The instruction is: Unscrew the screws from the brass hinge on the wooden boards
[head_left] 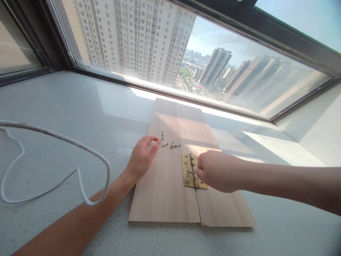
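Two pale wooden boards [165, 192] lie edge to edge, with a brass hinge [187, 164] laid across their seam. My right hand [220, 170] is closed in a fist over the hinge's right leaf. A thin metal shaft, which looks like a screwdriver [192, 172], sticks out of it, its tip at a screw on the left leaf. Another screw head [188, 180] shows lower on that leaf. My left hand [144, 154] is above the left board's edge, thumb and fingertips pinched together beside several loose screws [172, 144]. What they hold, if anything, is hidden.
Beneath the boards is a speckled white sill [112, 227]. A white cable [80, 142] loops across the left side, passing in front of my left forearm. A dark window frame [170, 92] runs behind the boards' far end, and a white wall [314, 121] stands at right.
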Available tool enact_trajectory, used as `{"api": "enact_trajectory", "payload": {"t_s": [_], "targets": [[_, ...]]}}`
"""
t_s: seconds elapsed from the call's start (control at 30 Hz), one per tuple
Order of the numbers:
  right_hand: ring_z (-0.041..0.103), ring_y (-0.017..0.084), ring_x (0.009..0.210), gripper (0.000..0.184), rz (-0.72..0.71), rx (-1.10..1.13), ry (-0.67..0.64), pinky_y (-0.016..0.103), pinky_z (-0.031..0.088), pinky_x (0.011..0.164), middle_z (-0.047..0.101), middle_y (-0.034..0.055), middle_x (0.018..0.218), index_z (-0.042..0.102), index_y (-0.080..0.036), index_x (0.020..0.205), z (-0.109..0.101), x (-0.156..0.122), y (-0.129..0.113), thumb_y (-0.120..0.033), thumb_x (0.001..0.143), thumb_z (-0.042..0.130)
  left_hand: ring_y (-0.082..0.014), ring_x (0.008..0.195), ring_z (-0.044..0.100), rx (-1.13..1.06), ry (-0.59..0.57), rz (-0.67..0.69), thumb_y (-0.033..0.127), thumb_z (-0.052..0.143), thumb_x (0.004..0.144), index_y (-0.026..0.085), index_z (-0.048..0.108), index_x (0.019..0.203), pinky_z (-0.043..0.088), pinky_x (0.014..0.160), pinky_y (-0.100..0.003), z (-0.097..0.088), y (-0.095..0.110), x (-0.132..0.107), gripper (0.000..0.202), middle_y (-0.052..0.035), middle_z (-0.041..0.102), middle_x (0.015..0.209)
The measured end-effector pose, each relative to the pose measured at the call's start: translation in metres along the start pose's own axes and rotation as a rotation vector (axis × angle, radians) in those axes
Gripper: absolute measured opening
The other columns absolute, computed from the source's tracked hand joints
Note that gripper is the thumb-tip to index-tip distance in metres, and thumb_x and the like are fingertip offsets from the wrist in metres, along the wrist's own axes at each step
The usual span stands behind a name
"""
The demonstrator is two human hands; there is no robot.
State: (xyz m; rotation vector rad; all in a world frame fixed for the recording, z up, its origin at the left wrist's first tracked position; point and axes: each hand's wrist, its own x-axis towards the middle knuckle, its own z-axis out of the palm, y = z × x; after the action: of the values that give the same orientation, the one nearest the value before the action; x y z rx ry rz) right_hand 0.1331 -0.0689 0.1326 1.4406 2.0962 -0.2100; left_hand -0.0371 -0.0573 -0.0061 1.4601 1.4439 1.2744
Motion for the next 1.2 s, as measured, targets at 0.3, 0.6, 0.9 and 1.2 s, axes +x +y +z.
{"api": "enact_trajectory", "payload": {"t_s": [0.3,0.6,0.9,1.2], "targets": [[0.058,0.02,0.063,0.022,-0.272,-0.398,-0.082,0.032,0.039,0.057,0.055,0.0045,0.053,0.059,-0.017,0.052,0.012,-0.009,-0.012,-0.003,0.07,0.062,-0.0214,0.088,0.059,0.04,0.015,-0.001,0.043,0.046,0.088,0.019,0.062,0.093,0.044,0.075,-0.033,0.001,0.002,0.0,0.029,-0.0041,0.065,0.094],[0.058,0.02,0.062,0.019,-0.063,-0.195,-0.017,0.03,0.037,0.054,0.058,0.0072,0.06,0.065,-0.016,0.064,0.004,-0.017,-0.019,-0.018,0.079,0.055,-0.0212,0.086,0.059,0.037,0.005,0.026,0.042,0.046,0.087,0.019,0.062,0.093,0.045,0.075,-0.032,-0.001,-0.001,-0.002,0.029,-0.0046,0.066,0.092],[0.054,0.017,0.062,0.019,0.225,0.286,-0.104,0.027,0.035,0.049,0.058,0.0067,0.071,0.062,-0.016,0.069,-0.008,-0.012,-0.002,-0.022,0.079,0.047,-0.0221,0.086,0.058,0.039,0.002,-0.012,0.038,0.05,0.084,0.02,0.063,0.092,0.044,0.079,-0.035,-0.002,0.001,-0.003,0.024,-0.0036,0.064,0.088],[0.033,0.011,0.046,0.024,0.25,0.5,-0.163,0.026,0.024,0.042,0.037,-0.0025,0.053,0.052,-0.02,0.061,0.002,-0.019,0.019,-0.029,0.08,0.043,-0.0211,0.082,0.056,0.055,-0.004,-0.022,0.037,0.051,0.083,0.021,0.063,0.092,0.042,0.079,-0.036,-0.002,0.0,-0.002,0.022,-0.0022,0.062,0.083]]}}
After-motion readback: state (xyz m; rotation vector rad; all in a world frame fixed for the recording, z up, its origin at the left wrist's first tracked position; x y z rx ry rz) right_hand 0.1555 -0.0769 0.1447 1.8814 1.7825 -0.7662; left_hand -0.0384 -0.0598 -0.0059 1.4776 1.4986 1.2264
